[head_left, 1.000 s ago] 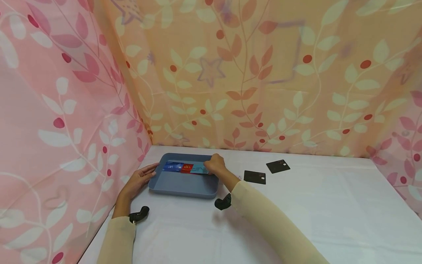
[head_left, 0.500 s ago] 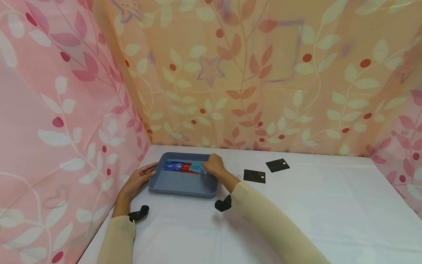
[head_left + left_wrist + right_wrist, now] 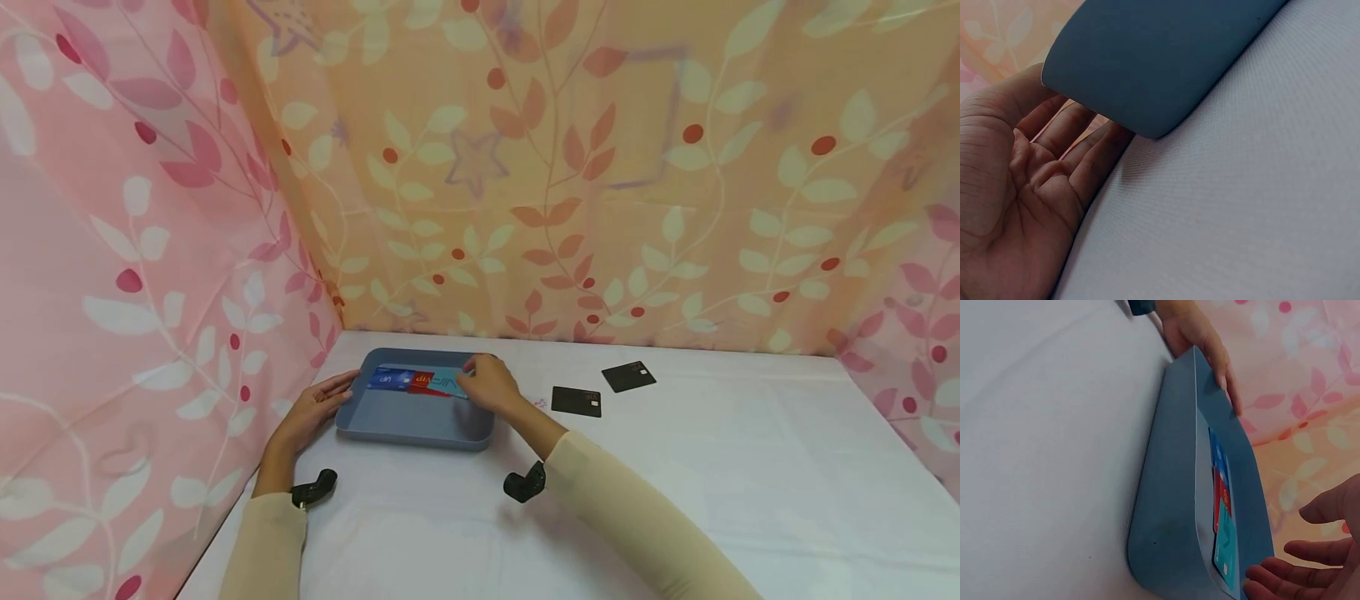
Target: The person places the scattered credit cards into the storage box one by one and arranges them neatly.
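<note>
A shallow blue-grey tray (image 3: 408, 423) stands on the white cloth, with overlapping cards in its far part. From left to right these are a blue card (image 3: 386, 379), a red card (image 3: 420, 382) and a teal card (image 3: 1226, 544) on top of the red one. My left hand (image 3: 311, 417) touches the tray's left end, fingers fairly straight and resting against the wall. Over the tray's right end is my right hand (image 3: 491, 385). In the right wrist view its thumb and fingers are spread apart beside the teal card, with nothing between them.
Two black cards lie on the cloth right of the tray, one nearer (image 3: 576, 401) and one farther back (image 3: 628, 377). A pink floral cloth wall (image 3: 150, 333) rises at the left, and an orange one (image 3: 555, 183) at the back.
The teal card has slid left over the red card and now lies there, let go. My right hand's fingers have spread and its wrist has shifted right. The left hand stays put.
</note>
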Motion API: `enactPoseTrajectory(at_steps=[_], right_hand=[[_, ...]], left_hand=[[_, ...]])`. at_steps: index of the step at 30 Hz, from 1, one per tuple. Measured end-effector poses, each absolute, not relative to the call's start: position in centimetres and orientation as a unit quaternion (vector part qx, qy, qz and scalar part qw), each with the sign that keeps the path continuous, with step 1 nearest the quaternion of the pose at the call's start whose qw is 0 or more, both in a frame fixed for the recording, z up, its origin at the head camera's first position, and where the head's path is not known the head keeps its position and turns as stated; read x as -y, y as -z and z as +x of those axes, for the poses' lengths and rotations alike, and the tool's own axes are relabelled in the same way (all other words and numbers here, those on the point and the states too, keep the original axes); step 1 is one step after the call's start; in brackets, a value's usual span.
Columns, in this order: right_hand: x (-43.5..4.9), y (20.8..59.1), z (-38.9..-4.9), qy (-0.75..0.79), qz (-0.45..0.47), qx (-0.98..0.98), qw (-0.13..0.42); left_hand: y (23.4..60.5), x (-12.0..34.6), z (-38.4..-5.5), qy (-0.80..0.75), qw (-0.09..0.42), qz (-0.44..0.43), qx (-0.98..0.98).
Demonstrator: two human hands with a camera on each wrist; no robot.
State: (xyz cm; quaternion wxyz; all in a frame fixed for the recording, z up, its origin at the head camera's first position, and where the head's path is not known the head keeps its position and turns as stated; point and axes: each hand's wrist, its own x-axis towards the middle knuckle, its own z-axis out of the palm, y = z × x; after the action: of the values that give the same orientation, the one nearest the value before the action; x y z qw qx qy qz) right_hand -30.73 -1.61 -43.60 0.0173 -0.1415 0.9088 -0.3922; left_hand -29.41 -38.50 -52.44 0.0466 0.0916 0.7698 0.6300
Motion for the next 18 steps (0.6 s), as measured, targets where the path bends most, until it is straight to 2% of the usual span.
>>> enactPoseTrajectory(at_steps=[18], right_hand=[[-1.3, 42.2, -27.7, 0.418, -0.193, -0.888, 0.002]], left_hand=[[52.4, 38.4, -29.3, -0.625, 0.049, 0.09, -0.774]])
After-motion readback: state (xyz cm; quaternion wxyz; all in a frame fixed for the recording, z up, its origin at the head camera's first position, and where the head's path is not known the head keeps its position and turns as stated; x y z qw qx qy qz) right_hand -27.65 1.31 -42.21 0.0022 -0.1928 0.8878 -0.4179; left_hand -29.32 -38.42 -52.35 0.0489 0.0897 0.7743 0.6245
